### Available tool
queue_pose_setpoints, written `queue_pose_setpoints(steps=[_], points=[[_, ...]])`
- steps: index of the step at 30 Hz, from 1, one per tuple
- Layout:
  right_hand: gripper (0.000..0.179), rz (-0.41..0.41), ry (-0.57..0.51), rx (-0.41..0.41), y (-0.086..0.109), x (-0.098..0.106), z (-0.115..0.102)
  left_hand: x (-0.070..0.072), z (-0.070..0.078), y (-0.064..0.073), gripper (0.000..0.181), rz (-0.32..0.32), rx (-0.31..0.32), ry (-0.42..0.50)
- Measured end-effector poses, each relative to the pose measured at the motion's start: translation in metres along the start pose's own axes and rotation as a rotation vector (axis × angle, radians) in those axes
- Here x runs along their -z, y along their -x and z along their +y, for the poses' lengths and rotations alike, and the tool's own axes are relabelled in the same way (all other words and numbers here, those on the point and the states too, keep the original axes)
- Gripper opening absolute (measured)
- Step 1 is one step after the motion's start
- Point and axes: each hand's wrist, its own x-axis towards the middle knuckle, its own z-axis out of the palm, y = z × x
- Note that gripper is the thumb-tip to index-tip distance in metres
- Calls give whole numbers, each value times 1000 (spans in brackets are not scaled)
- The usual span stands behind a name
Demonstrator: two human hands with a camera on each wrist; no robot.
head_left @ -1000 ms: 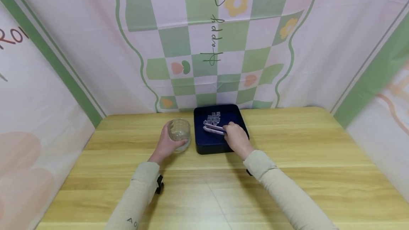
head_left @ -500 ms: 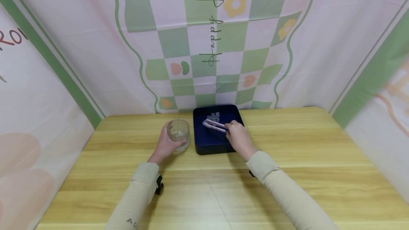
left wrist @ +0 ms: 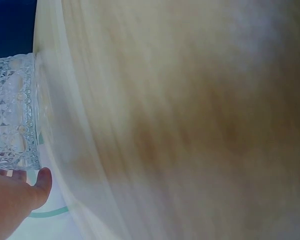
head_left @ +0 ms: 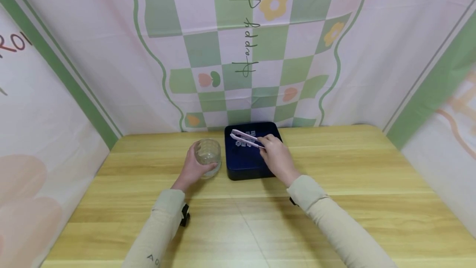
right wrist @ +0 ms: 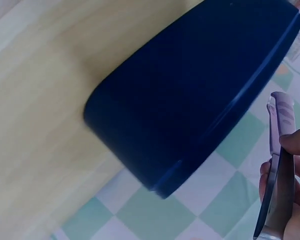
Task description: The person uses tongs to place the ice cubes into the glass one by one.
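My left hand (head_left: pixel 192 168) grips a clear patterned glass (head_left: pixel 209 154) standing just left of the dark blue tray (head_left: pixel 243 166). In the left wrist view, the cut pattern of the glass (left wrist: pixel 10 117) shows, with the thumb (left wrist: pixel 42 185) against its side. My right hand (head_left: pixel 276 156) holds a pair of pale pinkish tongs (head_left: pixel 247 139), their tips raised over the tray's back left part. Beneath them several small clear cubes (head_left: pixel 243 144) lie in the tray. Dark handles of the tongs (right wrist: pixel 280 175) appear in the right wrist view; I cannot tell whether a cube is between the tips.
The tray sits near the back edge of the wooden table (head_left: pixel 223 226). Right behind it hangs a checkered green and white cloth (head_left: pixel 238 106), with further cloth walls at both sides.
The tong tips have risen from the front left of the cubes and moved back and slightly left. The left hand and the glass stay in place.
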Motion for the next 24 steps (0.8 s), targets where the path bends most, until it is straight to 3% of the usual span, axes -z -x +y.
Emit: queue_pose_setpoints(steps=[9,24], points=[[28,24,-40,75,-1,0,-19,0,0,0,99,-5,-3,10],[27,-23,-38,172,3,-10,-47,0,-2,-1,98,-10,-14,30]])
